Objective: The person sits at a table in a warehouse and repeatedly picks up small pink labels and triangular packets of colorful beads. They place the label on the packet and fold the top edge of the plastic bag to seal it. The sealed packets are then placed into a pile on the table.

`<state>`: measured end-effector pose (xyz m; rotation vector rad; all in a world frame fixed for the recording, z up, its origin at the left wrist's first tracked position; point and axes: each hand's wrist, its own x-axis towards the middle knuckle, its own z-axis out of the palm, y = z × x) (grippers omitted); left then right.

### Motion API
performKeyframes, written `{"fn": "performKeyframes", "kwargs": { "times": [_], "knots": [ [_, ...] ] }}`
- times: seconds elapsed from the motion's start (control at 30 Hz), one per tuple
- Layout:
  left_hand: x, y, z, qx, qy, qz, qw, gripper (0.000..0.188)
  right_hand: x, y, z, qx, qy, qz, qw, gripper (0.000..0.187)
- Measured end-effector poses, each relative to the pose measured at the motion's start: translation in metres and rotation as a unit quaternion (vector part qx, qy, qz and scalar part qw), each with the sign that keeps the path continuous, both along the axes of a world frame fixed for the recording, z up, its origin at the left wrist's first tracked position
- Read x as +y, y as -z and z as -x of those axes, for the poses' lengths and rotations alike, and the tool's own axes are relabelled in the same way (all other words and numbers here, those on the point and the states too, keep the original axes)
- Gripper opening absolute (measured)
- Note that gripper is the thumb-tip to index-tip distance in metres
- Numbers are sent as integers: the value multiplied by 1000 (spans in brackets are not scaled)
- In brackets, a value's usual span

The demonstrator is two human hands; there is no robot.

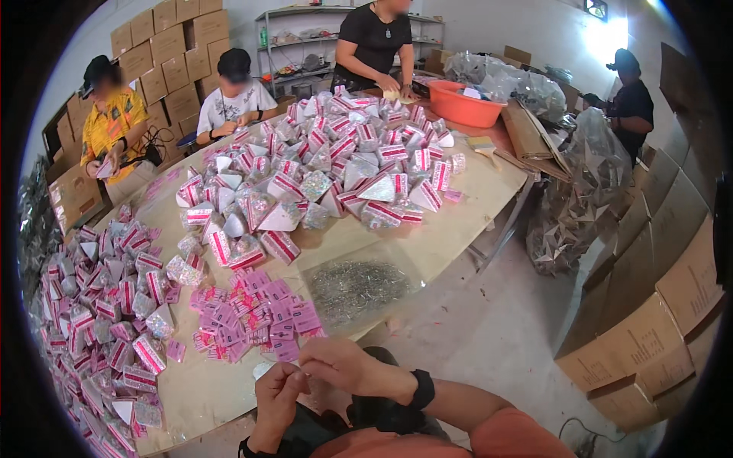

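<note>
From the head view, my left hand and right hand meet at the near edge of the worktop, fingertips pinched together on something too small to make out. Just beyond them lies a heap of pink tags; beyond my right hand, a clear bag of metal pins.

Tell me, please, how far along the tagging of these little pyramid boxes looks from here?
Done: many pyramid boxes on the table carry pink bands. In hand: the left hand and right hand pinch a small white piece, too hidden to identify. Left: a heap of loose pink tags and a clear bag of small metal pieces.
</note>
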<state>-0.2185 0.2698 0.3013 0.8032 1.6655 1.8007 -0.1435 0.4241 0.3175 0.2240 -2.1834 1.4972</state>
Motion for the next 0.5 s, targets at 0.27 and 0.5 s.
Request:
{"fn": "performKeyframes", "kwargs": {
  "times": [0.27, 0.5],
  "knots": [
    [-2, 17, -1, 112, -74, 62, 989, 11, -9, 6, -1, -3, 18, 45, 999, 14],
    [-15, 5, 5, 81, -49, 70, 993, 10, -3, -2, -10, -171, 21, 233, 957, 6]
  ]
}}
